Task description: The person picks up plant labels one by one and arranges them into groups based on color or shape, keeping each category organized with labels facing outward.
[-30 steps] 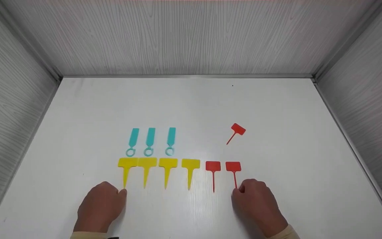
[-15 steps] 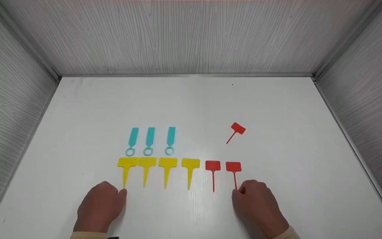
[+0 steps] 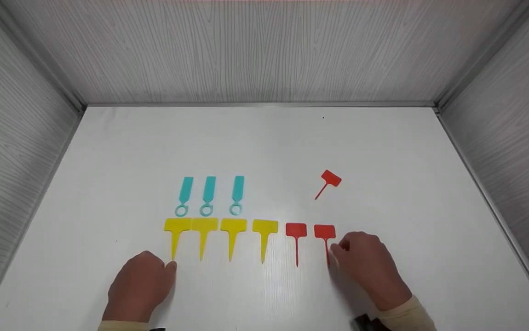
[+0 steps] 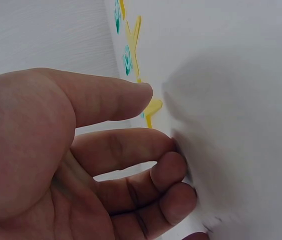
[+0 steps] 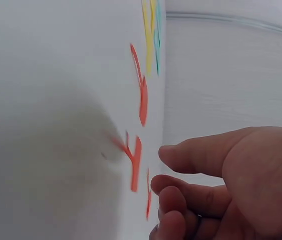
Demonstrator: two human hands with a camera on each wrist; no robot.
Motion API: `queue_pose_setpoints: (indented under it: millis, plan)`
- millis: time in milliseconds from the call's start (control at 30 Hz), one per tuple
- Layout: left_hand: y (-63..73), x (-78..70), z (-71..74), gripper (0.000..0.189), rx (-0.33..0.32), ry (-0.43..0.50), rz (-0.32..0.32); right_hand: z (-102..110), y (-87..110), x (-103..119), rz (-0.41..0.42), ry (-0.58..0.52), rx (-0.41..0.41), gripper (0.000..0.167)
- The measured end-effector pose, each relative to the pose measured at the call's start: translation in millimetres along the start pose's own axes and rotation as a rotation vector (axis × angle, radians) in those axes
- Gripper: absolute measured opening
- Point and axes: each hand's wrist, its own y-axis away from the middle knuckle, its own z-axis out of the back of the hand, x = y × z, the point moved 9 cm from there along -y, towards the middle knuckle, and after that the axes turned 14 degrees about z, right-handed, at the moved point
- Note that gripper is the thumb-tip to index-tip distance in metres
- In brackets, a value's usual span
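My left hand [image 3: 140, 287] rests on the table by the tip of the leftmost yellow T-shaped plant label [image 3: 177, 225]. In the left wrist view its thumb stands apart from loosely bent fingers [image 4: 126, 150], with nothing between them. My right hand [image 3: 370, 271] is beside the stem of a red plant label [image 3: 324, 231], the rightmost in the front row. The right wrist view shows a gap between thumb and index finger; the red label [image 5: 136, 170] lies outside it. Another red label [image 3: 296, 229] lies to its left, stem toward me.
Several yellow labels [image 3: 233, 225] continue the front row. Behind them lie three teal tags with ring ends [image 3: 209, 188]. A third red label [image 3: 331, 178] lies tilted farther back on the white table [image 3: 264, 142]. Grey wood-grain panels [image 3: 264, 50] wall the back and sides.
My right hand has let go of the rightmost red label's stem and shifted up and to the right. The left hand stays in place, and the labels look unmoved.
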Motion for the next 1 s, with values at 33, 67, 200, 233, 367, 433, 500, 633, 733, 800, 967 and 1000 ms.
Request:
queue_pose_setpoints:
  millis: [33, 67, 200, 233, 367, 433, 500, 633, 733, 800, 967, 1000]
  plan:
    - [0.0, -0.1, 0.1, 0.036, -0.001, 0.002, -0.003, 6, -6.5, -1, 0.015, 0.010, -0.002, 0.021]
    - [0.0, -0.2, 0.2, 0.036, -0.002, 0.004, -0.007, 11, -13.2, -2, 0.026, 0.016, -0.003, 0.023]
    - [0.0, -0.8, 0.5, 0.036, -0.015, 0.006, -0.026, 33, -46.5, -6, 0.099, 0.062, -0.006, 0.035]
    - [0.0, -0.6, 0.1, 0.036, -0.016, 0.003, -0.025, 36, -55.7, -8, 0.118, 0.073, -0.002, 0.039]
    - [-0.2, 1.1, -2.5, 0.035, -0.006, 0.001, -0.003, 44, -89.9, -13, 0.162, 0.098, 0.023, 0.052]
    - [-0.7, 1.3, -3.5, 0.035, 0.001, -0.001, 0.014, 45, -104.2, -16, 0.166, 0.091, 0.044, 0.058]
    - [-1.3, 1.3, -3.9, 0.035, 0.006, 0.000, 0.026, 45, -116.8, -18, 0.159, 0.078, 0.060, 0.063]
    - [-1.9, 0.6, -3.0, 0.034, 0.009, 0.012, 0.033, 46, -136.4, -23, 0.138, 0.062, 0.101, 0.061]
    - [-1.7, 1.0, -2.2, 0.034, 0.007, 0.022, 0.025, 45, -146.9, -24, 0.139, 0.068, 0.139, 0.054]
    - [-1.7, 1.6, -1.7, 0.034, 0.006, 0.022, 0.023, 45, -151.7, -22, 0.156, 0.073, 0.157, 0.047]
    - [-2.3, 3.3, -0.2, 0.034, 0.009, 0.024, 0.033, 48, -156.0, -15, 0.181, 0.058, 0.173, 0.039]
    - [-2.4, 3.8, 0.2, 0.034, 0.010, 0.025, 0.037, 48, -156.4, -14, 0.185, 0.057, 0.173, 0.038]
